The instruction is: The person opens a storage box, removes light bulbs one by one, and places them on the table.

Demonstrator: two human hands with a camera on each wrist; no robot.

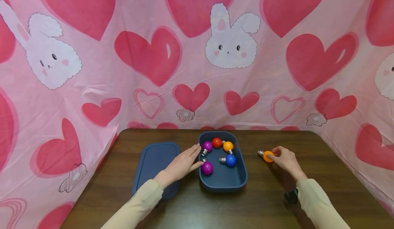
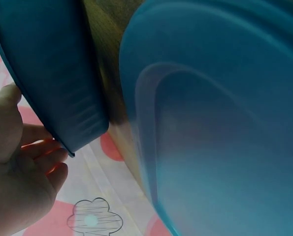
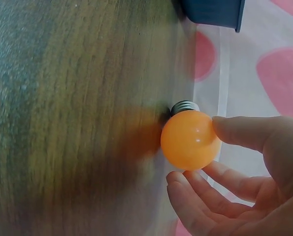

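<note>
My right hand (image 1: 287, 160) pinches an orange light bulb (image 1: 268, 156) by its round globe, low over the table to the right of the container. In the right wrist view the thumb lies on one side of the orange bulb (image 3: 189, 140), the fingers on the other, and its metal screw base points away from the hand. The left hand (image 1: 182, 164) rests with its fingers extended at the left rim of a dark blue container (image 1: 224, 186). Inside the container lie a red bulb (image 1: 217, 142), a yellow-orange bulb (image 1: 228, 146), a blue bulb (image 1: 231, 160) and two purple bulbs (image 1: 207, 168).
A dark blue lid (image 1: 157, 165) lies flat on the brown wooden table (image 1: 197, 208), left of the container and partly beneath the left forearm. Behind the table hangs a pink cloth (image 1: 191, 65) with hearts and rabbits. A dark wrist device (image 1: 291, 196) sits at the right sleeve.
</note>
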